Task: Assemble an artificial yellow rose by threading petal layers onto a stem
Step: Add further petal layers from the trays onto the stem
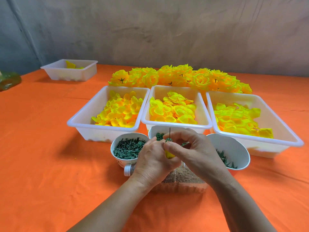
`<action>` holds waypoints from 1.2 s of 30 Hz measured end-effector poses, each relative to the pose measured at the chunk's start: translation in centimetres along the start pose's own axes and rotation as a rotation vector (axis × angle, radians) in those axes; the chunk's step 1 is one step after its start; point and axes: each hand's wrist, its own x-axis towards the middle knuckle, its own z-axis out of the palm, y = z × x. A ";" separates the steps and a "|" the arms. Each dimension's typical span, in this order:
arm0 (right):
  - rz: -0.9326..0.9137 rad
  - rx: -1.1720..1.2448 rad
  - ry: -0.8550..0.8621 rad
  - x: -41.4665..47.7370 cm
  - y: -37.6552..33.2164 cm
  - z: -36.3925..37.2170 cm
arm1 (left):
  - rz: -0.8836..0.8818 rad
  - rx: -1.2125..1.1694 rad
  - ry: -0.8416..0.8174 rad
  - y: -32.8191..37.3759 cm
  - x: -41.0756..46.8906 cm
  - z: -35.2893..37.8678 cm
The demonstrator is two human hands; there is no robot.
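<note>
Over an orange-draped surface, a person's two hands meet just in front of a row of white trays heaped with loose yellow petal layers. The left hand is closed around a tool with a yellow handle, from which a thin dark needle stands upright; the right hand pinches a small green plastic piece at the needle's shaft, thumb and forefinger drawn narrow around it. Three white bowls sit just below the trays: the left bowl holds green stems, the others more green fittings, partly hidden behind the hands. Finished yellow roses lie piled behind the trays.

The parts look feather-light. The petals appear to be soft fabric, likely to crease or slip if grasped by the edge, so the centre hole seems the place to guide them. The green pieces look like stiff moulded plastic, small enough to need a fingertip pinch. The needle appears rigid and sharp; fingers are best kept to the side of its tip.
</note>
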 end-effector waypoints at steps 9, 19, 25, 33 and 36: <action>-0.009 -0.020 -0.085 -0.4 0.3 -1.3 | -0.029 -0.051 -0.052 -0.9 0.1 0.2; -0.152 -0.131 0.077 -0.4 0.4 0.5 | 0.103 0.012 0.039 -0.1 0.1 -0.1; -0.162 -0.061 0.116 -0.8 1.2 0.9 | 0.112 0.005 0.036 -0.3 0.1 0.0; -0.183 -0.082 0.133 -1.1 2.3 1.4 | 0.048 -0.025 -0.020 -0.7 0.2 0.1; -0.187 -0.117 0.131 -1.1 2.5 1.4 | 0.019 -0.063 -0.047 -0.7 0.2 0.1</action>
